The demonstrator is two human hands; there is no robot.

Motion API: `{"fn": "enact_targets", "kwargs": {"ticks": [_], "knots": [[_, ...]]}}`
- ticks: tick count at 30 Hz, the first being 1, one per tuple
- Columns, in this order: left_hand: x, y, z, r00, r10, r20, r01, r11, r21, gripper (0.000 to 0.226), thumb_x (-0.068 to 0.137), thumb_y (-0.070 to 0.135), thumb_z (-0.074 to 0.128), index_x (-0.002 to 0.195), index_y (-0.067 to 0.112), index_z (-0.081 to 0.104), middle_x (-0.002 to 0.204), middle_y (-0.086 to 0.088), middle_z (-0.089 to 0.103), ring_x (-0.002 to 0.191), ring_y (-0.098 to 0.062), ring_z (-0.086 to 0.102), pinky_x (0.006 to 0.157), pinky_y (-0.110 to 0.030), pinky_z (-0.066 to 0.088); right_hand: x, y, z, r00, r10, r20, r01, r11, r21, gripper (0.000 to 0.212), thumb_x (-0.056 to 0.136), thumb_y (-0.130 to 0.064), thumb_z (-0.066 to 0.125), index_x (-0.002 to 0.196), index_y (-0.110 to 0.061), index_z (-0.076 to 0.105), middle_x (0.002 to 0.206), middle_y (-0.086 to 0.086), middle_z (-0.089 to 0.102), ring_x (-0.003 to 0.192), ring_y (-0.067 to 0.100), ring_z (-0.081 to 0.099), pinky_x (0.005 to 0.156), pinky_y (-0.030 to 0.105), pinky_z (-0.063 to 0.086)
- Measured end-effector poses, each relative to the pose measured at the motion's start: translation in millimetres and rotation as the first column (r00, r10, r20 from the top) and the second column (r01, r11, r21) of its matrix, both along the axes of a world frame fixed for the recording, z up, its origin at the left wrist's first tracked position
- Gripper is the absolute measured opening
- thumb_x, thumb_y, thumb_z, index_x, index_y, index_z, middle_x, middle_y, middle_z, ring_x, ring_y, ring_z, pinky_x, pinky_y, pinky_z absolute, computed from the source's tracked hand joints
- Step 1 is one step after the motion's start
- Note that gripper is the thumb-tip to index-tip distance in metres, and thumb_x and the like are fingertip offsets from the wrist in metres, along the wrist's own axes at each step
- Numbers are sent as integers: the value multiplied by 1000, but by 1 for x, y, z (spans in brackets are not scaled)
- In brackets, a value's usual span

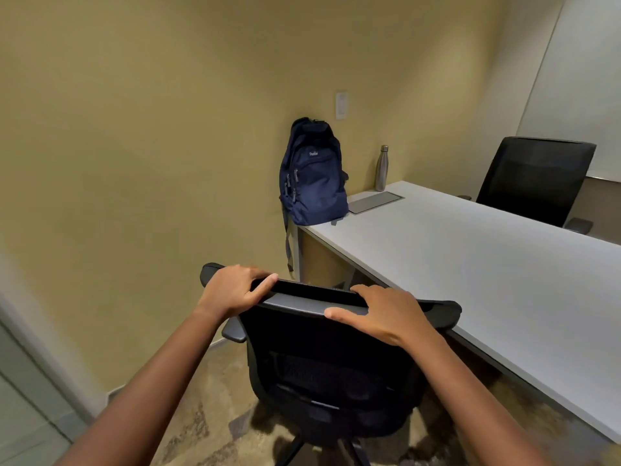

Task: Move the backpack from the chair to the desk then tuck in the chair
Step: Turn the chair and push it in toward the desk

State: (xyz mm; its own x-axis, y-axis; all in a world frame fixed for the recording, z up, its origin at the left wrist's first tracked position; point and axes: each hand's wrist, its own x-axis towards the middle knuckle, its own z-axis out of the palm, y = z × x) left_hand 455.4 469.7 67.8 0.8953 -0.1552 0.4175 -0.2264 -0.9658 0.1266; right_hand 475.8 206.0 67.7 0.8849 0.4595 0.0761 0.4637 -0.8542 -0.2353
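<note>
Navy fabric, and there it was: the backpack [314, 173] stood upright on the far-left corner of the desk [470, 264], one strap hanging off the edge, so by my reading the first half of the job was done. Now the chair! Both hands sat on the top rail of the black mesh chair [331, 361]: the left hand [232, 289] clamped its left end, fingers curled over the front and thumb laid along the rail, while the right hand [386, 312] lay near the right end, fingers together over the top, thumb stretched along the back face. The desk lay ahead and to the right of those hands, its long edge running from the near right to the far left, and the right hand was the nearer one to it. The rail sat skewed to that edge, so I judged a push forward and rightward, with a swivel, was needed. The count: one backpack, two chairs including the second chair [534, 179] across the desk, one steel bottle [382, 168], one grey pad [374, 201].
</note>
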Motion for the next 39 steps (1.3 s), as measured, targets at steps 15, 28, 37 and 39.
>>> {"fn": "enact_targets", "kwargs": {"ticks": [15,28,37,39], "knots": [[98,11,-5,990,-59,126,58,998,12,75,77,62,5,73,15,64,68,-8,66,65,-27,59,48,-31,23,101,6,12,981,-190,-46,186,978,-92,94,67,-81,8,95,-12,66,96,8,68,85,23,59,75,32,44],[85,50,-10,976,-166,137,171,985,-21,69,80,57,11,66,14,63,58,-6,64,55,-24,56,43,-24,20,51,46,10,940,-331,-84,328,944,-49,105,55,-84,3,100,-13,67,86,10,69,79,21,58,64,28,39],[63,90,-4,942,-303,145,314,948,-55,53,83,48,23,64,19,63,54,2,64,51,-21,57,44,-13,17,-9,87,3,902,-431,-10,431,902,21,100,57,-85,3,98,-20,67,84,1,72,79,16,63,66,27,39],[62,96,-2,931,-326,162,339,939,-61,48,83,43,28,67,20,67,56,3,68,51,-20,60,46,-8,15,-20,96,2,887,-462,8,461,887,20,100,57,-85,1,95,-21,67,78,1,71,75,16,62,63,27,36]]}}
